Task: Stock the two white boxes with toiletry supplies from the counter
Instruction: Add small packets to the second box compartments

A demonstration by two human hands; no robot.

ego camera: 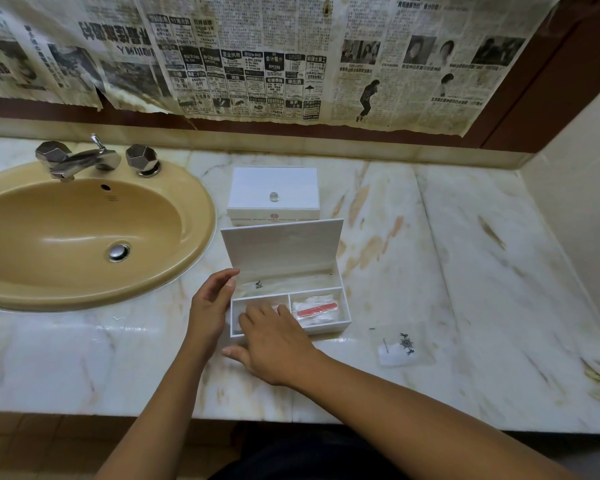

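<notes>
A white box [329, 329] stands open on the marble counter, its lid [281, 245] raised at the back. Its front right compartment holds clear packets with a red-orange strip [316, 309]. A clear packet [274, 284] lies in the long rear compartment. My right hand [274, 341] reaches over the front left compartment, fingers straight and dipping into it; what lies under them is hidden. My left hand [210, 304] rests against the box's left wall, fingers relaxed. A second white box [273, 195], closed, with a clear knob, stands behind.
A clear sachet with a dark emblem [400, 344] lies on the counter right of the open box. A tan sink [84, 237] with a chrome tap [80, 161] sits to the left. Newspaper covers the wall behind. The counter's front edge runs just below my wrists.
</notes>
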